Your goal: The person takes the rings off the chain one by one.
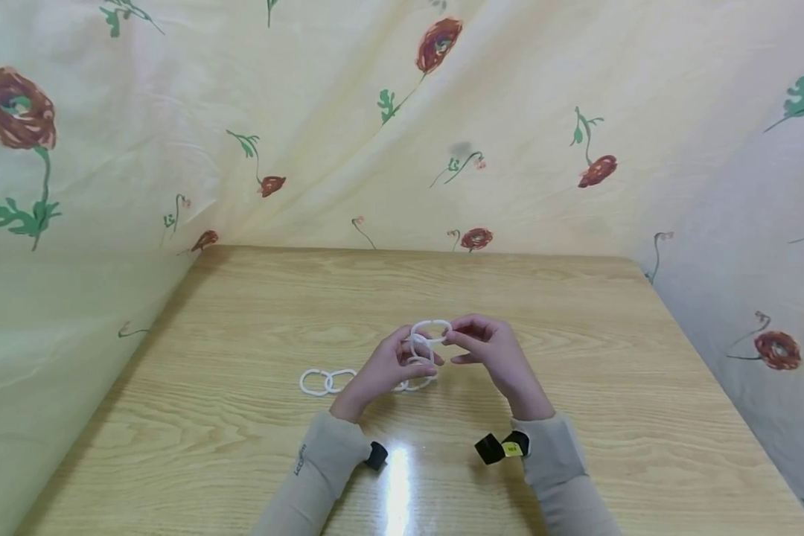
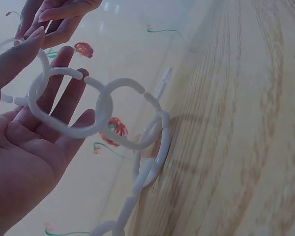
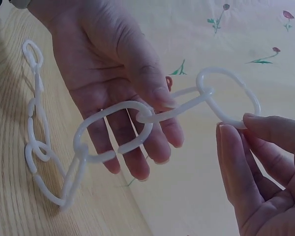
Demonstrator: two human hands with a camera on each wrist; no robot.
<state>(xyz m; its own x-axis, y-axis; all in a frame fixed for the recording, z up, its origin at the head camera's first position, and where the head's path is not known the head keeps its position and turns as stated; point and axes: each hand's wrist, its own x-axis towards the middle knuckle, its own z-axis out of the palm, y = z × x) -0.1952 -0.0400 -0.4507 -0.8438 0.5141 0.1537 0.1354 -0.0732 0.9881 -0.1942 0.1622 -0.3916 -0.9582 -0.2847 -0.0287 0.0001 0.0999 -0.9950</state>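
Note:
A chain of white plastic links (image 3: 216, 70) runs between the two hands. My right hand (image 1: 499, 353) pinches the end link between thumb and fingertips, holding it up off the table. Beside it, my left hand (image 1: 382, 368) holds the chain a little further along, its thumb across a link and the other fingers behind. From the left hand, further links (image 2: 64, 132) hang in a curve down to the wood, as the left wrist view shows. The chain's far end (image 1: 301, 382) lies on the table left of the left hand, which hides part of it.
The wooden table (image 1: 241, 313) carries a bright glare streak (image 1: 397, 491) near its front. A floral cloth (image 1: 321, 134) hangs around its back and sides. Each sleeve cuff has a dark strap device (image 1: 489, 450) at the wrist.

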